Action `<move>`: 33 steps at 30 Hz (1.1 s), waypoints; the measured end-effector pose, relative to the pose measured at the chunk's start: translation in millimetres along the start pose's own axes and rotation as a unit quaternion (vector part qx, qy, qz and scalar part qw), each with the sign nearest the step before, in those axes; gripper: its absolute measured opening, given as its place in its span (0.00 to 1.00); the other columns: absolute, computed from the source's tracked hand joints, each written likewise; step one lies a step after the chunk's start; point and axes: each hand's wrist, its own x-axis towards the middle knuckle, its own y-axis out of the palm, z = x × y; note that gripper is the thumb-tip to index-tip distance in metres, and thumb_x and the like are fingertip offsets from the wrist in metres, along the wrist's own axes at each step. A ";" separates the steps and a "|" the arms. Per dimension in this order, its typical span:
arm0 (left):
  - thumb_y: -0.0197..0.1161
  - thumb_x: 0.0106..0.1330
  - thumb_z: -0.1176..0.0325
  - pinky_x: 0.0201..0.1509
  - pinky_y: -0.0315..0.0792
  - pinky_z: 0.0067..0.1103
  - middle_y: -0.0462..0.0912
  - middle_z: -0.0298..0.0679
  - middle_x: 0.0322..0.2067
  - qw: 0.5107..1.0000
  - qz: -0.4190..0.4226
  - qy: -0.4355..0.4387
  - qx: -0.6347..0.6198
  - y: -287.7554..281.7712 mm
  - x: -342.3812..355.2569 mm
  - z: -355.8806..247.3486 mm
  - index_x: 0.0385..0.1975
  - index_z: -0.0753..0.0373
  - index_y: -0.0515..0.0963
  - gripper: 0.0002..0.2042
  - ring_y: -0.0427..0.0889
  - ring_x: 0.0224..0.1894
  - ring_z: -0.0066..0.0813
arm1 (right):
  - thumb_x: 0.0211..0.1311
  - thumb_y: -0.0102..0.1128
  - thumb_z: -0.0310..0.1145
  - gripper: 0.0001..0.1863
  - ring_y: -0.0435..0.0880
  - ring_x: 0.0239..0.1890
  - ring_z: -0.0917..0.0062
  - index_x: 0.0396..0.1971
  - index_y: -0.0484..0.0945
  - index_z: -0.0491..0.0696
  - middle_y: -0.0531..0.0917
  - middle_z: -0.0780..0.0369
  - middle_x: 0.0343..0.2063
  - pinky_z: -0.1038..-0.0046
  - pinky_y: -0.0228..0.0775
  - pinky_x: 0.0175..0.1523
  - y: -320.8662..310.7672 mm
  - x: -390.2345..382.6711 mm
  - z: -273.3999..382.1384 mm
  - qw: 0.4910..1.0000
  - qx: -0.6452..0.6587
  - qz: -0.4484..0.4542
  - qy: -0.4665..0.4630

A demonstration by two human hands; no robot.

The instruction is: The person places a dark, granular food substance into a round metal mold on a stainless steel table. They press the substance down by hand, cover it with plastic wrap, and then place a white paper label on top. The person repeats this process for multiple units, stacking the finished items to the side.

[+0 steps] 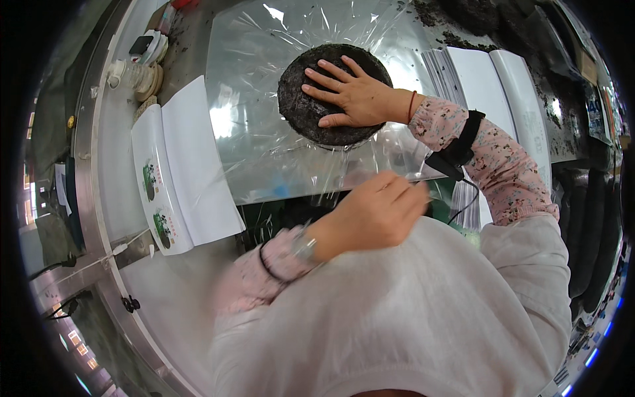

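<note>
A dark, round, pressed cake (294, 106), rough on top, lies on crinkled clear plastic film (254, 149) spread over a pale board. My right hand (354, 96) is laid flat across the cake's top, fingers spread, coming in from the right. Close to my body, just below the board's front edge, my left hand (374, 215) is closed with its knuckles up and slightly blurred. Film creases run down from the cake toward that hand. Whatever its fingers may hold is hidden.
White sheets (198, 152) and a printed white wrapper (162, 192) lie left of the board. More white paper (486, 86) stands fanned at the right. Dark crumbs (456, 40) are scattered at the back right. A glass jar (135, 76) sits at the left rim.
</note>
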 end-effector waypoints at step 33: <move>0.65 0.49 0.74 0.57 0.66 0.40 0.73 0.48 0.44 0.925 0.070 -0.371 0.026 52.5 -31.7 75.9 0.42 0.67 0.72 0.19 0.73 0.51 0.50 | 0.70 0.64 0.33 0.12 0.88 0.49 0.61 0.45 0.85 0.42 0.87 0.54 0.47 0.66 0.79 0.54 -179.4 -126.9 27.6 0.857 0.477 0.098 0.166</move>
